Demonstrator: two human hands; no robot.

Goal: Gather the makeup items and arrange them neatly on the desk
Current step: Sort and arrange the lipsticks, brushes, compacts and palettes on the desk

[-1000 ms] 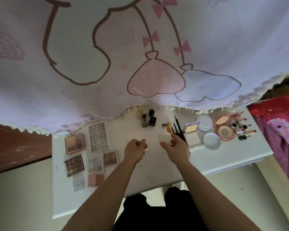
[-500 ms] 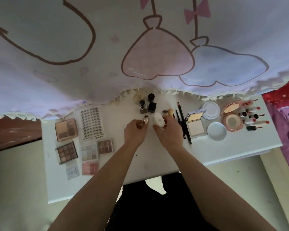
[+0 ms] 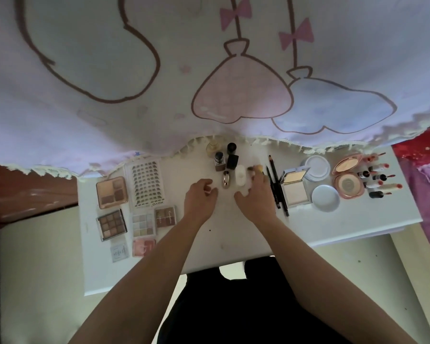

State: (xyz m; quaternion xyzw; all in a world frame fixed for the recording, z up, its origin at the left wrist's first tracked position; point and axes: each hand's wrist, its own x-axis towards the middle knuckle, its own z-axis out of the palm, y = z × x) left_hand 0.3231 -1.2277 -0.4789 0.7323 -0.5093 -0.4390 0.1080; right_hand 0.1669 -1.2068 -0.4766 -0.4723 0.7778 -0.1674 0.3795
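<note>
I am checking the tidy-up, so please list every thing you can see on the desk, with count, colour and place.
eyeshadow palettes: six, brown and pink, desk's left
lash card: one, white, beside palettes
bottles: four, dark and clear, back centre
small gold item: one, centre
white case: one, centre
pencils: about three, black, right of centre
powder compacts: about four, white, blue, pink, right
lipsticks: several, red, far right
curtain: one, white, above
left hand: empty
right hand: on desk

On the desk (image 3: 233,234), palettes (image 3: 111,192) lie left, lipsticks (image 3: 380,177) right.
</note>
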